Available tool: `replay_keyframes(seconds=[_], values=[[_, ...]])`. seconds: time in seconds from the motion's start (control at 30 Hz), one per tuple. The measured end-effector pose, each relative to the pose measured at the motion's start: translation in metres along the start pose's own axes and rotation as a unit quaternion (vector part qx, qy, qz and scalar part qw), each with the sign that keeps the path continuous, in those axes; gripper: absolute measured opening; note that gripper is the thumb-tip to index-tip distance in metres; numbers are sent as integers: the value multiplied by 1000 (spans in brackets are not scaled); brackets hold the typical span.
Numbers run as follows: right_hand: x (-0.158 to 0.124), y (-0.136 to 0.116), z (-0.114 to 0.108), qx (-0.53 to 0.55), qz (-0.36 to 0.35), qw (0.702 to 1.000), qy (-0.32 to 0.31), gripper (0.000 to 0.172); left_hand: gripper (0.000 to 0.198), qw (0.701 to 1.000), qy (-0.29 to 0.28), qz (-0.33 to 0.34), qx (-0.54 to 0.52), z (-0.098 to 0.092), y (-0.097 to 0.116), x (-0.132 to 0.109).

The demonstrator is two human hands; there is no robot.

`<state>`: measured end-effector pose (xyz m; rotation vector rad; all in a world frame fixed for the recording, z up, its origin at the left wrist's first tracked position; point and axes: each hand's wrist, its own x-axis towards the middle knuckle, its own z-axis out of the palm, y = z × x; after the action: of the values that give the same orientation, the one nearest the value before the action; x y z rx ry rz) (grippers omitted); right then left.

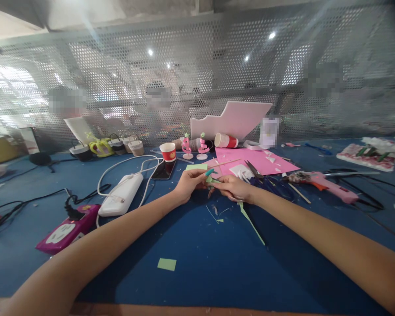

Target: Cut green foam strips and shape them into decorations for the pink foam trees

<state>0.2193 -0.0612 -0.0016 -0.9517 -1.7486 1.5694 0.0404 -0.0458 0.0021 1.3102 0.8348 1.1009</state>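
Note:
My left hand (190, 184) is closed with thumb and fingertips together, pinching a small folded piece of light green paper (211, 179). A bright teal pointed tip shows at its thumb; I cannot tell whether it is a long nail or a separate thing. My right hand (234, 188) meets it from the other side, its fingers closed on the same paper. Below its palm hangs a narrow light green paper strip (252, 221), twisted near the top. Whether strip and folded piece are joined is hidden by the fingers. Paper scraps (220, 220) lie under the hands.
A green paper rectangle (166, 264) lies in front. Pink paper (253, 160), scissors (255, 170) and a pink glue gun (332, 186) lie right. Left are a white power bank (121, 195), a phone (164, 170), a red cup (168, 152) and a magenta power strip (69, 228).

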Motion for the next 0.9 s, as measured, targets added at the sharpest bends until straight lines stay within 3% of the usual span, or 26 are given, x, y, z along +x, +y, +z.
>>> replay_keyframes(seconds=[0.2,0.5,0.9], values=[[0,2,-2,26,0,999,-18,23,45,999,-41,-3,9,-4,0,0],[-1,-1,-2,-13,1,999,-51,27,44,1000,5,10,22,0,2,-2],[-2,0,-3,11,11,998,-65,33,35,998,5,47,52,-1,-2,1]])
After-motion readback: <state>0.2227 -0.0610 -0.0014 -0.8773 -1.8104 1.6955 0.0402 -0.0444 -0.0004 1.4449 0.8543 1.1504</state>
